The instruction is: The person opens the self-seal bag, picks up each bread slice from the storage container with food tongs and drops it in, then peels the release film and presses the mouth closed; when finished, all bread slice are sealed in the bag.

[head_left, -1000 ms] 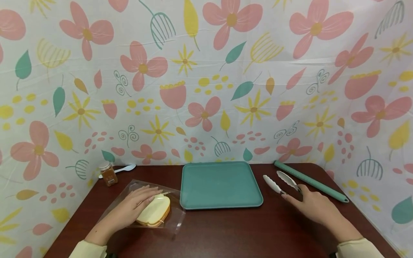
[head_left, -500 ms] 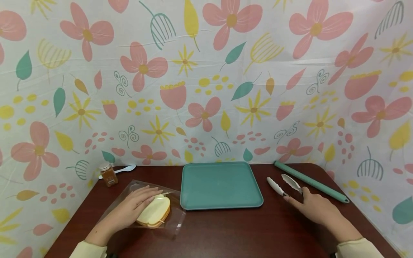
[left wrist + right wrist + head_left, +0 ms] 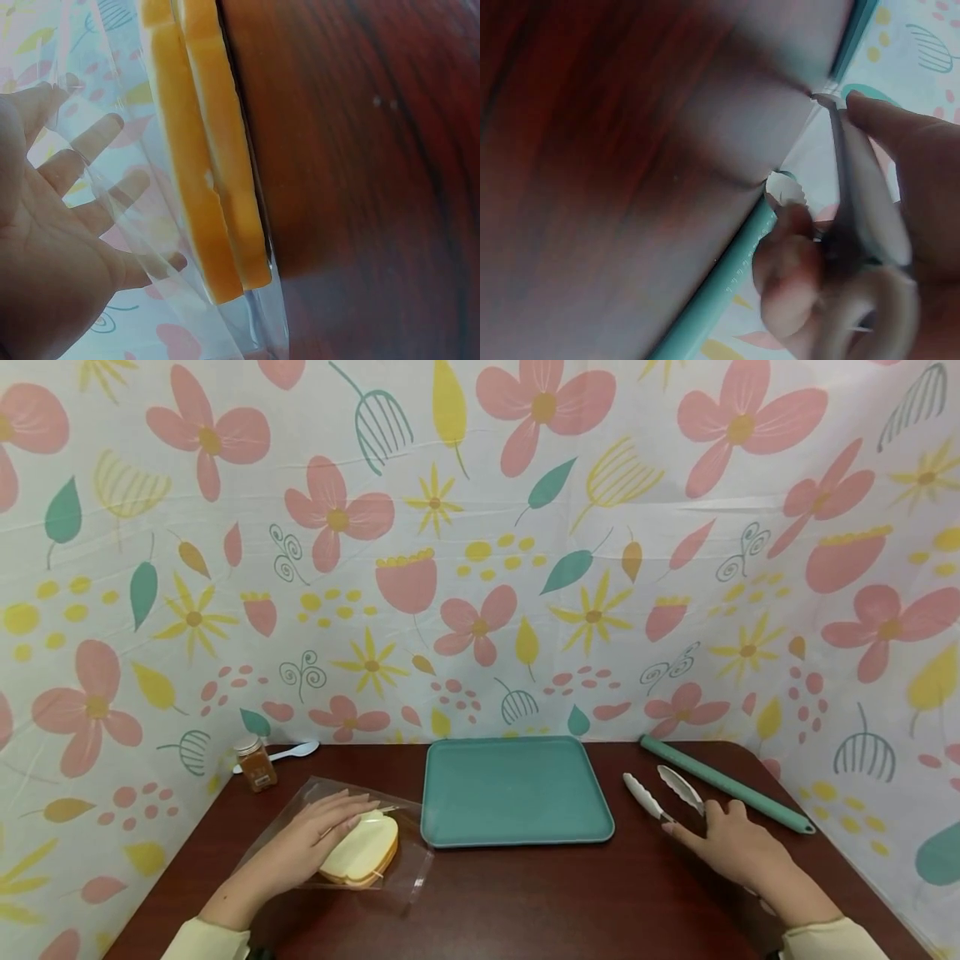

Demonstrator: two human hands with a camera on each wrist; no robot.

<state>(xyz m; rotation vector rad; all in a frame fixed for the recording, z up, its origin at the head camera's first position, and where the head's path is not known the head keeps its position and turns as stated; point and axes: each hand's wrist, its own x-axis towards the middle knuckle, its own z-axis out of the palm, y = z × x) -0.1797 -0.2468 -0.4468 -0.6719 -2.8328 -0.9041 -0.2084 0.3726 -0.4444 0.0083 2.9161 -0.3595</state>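
My left hand (image 3: 311, 835) rests with fairly straight fingers over a clear plastic bag (image 3: 408, 868) that holds sandwich-like bread slices (image 3: 366, 850). In the left wrist view the fingers of that hand (image 3: 67, 217) are spread beside the film, and the orange-crusted slices (image 3: 206, 157) stand edge-on. My right hand (image 3: 738, 847) grips a pair of tongs (image 3: 645, 795), its thumb on one arm and its fingers on the other. The white tips of the tongs stand apart with nothing between them. Seen from the right wrist, the tongs (image 3: 874, 202) run along the palm, partly blurred.
A teal tray (image 3: 517, 792) lies mid-table, between the hands. A green rod-like tool (image 3: 723, 783) lies at the back right, just beyond the tongs. At the back left stand a small amber jar (image 3: 256, 767) and a pale blue spoon (image 3: 296, 751). Floral cloth hangs behind.
My right hand and the tongs have shifted slightly right and nearer to me, and the handle end now shows below the wrist. My left hand stays on the bag.
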